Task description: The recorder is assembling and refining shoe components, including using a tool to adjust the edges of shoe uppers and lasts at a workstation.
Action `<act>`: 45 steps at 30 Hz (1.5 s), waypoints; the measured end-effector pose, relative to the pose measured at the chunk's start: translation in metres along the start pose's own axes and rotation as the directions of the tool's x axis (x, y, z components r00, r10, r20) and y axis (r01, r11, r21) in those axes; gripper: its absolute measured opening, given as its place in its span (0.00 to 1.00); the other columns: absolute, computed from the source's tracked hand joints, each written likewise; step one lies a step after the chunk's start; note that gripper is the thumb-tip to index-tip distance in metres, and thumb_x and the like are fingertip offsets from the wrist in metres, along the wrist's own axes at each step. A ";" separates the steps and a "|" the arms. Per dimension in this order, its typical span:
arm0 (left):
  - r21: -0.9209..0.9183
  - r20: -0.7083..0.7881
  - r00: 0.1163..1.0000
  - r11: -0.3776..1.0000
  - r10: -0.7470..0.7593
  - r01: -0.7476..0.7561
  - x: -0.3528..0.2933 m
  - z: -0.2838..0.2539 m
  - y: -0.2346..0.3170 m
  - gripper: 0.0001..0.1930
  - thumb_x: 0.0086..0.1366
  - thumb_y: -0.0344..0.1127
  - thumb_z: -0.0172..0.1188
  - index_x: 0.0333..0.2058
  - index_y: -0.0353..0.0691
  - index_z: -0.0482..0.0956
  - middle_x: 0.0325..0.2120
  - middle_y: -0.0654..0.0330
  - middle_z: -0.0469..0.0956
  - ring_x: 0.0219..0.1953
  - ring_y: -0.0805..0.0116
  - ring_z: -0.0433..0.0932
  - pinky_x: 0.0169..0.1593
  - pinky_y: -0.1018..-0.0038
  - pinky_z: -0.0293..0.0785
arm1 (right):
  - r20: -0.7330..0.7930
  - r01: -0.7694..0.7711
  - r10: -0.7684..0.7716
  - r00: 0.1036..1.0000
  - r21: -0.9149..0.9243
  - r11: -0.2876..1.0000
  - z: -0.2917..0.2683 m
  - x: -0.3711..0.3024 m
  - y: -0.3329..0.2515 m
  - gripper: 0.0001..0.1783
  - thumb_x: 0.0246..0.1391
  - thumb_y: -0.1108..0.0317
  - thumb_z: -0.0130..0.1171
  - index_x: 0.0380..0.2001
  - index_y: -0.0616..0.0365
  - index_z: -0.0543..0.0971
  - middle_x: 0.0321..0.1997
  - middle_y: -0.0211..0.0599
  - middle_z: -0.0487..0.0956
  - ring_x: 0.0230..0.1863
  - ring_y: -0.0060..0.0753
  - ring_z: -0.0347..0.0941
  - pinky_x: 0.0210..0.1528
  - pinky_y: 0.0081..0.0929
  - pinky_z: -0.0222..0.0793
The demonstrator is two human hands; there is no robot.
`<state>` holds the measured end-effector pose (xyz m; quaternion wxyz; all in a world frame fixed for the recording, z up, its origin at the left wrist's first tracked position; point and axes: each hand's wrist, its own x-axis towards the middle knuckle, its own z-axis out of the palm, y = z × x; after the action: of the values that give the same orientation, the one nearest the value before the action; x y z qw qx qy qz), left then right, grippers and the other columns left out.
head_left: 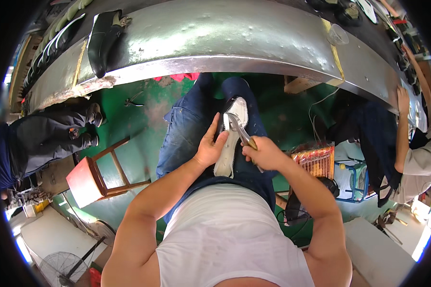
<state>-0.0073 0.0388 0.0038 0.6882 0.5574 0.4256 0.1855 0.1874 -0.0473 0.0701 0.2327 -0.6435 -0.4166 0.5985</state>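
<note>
Across my lap, a shoe [232, 149] lies bottom up, its pale underside showing inside a dark gathered edge. My left hand [211, 144] grips its left side, the fingers stretched along the edge and the thumb near the underside. In my right hand [264, 153] are metal pliers [239, 126], held by the handles. Their curved head touches the shoe's left edge around the middle, close to my left fingertips. What the jaws bite on is too small to tell.
Ahead is a metal-topped bench [215, 33] with a black shoe [100, 45] at its left. Another pair of pliers [134, 101] lies on the green floor. A wooden stool [88, 179] stands left, a beaded seat [316, 162] right. People sit on both sides; a fan [64, 268] is lower left.
</note>
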 end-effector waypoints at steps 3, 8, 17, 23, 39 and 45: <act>0.210 0.006 0.984 0.962 0.176 -0.174 -0.006 0.000 0.009 0.33 0.72 0.33 0.52 0.71 0.42 0.49 0.62 0.45 0.67 0.62 0.60 0.68 0.65 0.73 0.60 | 0.097 -0.175 0.159 0.983 0.189 0.966 -0.001 0.002 -0.006 0.13 0.62 0.62 0.55 0.32 0.62 0.75 0.23 0.34 0.79 0.23 0.27 0.75 0.27 0.28 0.70; 0.436 0.109 0.893 0.787 0.436 -0.437 0.005 -0.008 -0.003 0.32 0.70 0.30 0.51 0.70 0.43 0.52 0.61 0.39 0.66 0.63 0.45 0.67 0.66 0.67 0.61 | -0.150 -0.029 0.052 0.987 0.150 0.988 0.039 0.000 0.017 0.15 0.65 0.59 0.53 0.31 0.61 0.73 0.25 0.31 0.77 0.25 0.23 0.73 0.26 0.26 0.67; 0.590 0.181 0.904 0.693 0.387 -0.415 0.002 -0.002 0.020 0.25 0.68 0.33 0.51 0.64 0.50 0.65 0.54 0.27 0.68 0.54 0.31 0.72 0.55 0.54 0.74 | 0.364 -0.355 0.188 0.912 0.473 0.806 -0.041 -0.021 0.007 0.17 0.67 0.56 0.50 0.41 0.62 0.74 0.33 0.34 0.77 0.27 0.26 0.77 0.15 0.15 0.63; 0.645 0.261 0.896 0.626 0.360 -0.439 0.006 -0.001 0.016 0.24 0.68 0.33 0.51 0.63 0.50 0.66 0.54 0.24 0.66 0.48 0.31 0.75 0.50 0.54 0.77 | -0.078 -0.025 0.011 0.997 -0.180 0.983 -0.036 0.017 -0.009 0.28 0.68 0.49 0.44 0.28 0.67 0.74 0.21 0.43 0.77 0.21 0.36 0.76 0.29 0.34 0.72; 0.410 0.153 0.975 0.908 -0.163 0.087 0.014 -0.019 0.033 0.41 0.69 0.42 0.57 0.71 0.36 0.42 0.62 0.41 0.65 0.61 0.50 0.70 0.65 0.67 0.62 | -0.090 -0.003 -0.026 0.996 -0.308 0.951 -0.016 -0.022 0.022 0.25 0.64 0.50 0.51 0.34 0.66 0.76 0.32 0.58 0.79 0.37 0.61 0.77 0.41 0.48 0.70; 0.070 0.334 0.817 0.877 -0.470 0.476 0.020 -0.028 0.046 0.46 0.66 0.47 0.62 0.73 0.53 0.40 0.64 0.58 0.64 0.62 0.61 0.66 0.56 0.60 0.65 | 0.205 0.069 0.045 0.978 -0.514 0.855 -0.010 -0.049 -0.010 0.22 0.62 0.55 0.55 0.41 0.69 0.76 0.34 0.58 0.80 0.40 0.57 0.79 0.43 0.43 0.73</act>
<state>-0.0079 0.0846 0.0388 0.7804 0.4519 0.4234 -0.0869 0.1976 -0.0797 0.1080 0.0094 -0.6129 -0.5885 0.5272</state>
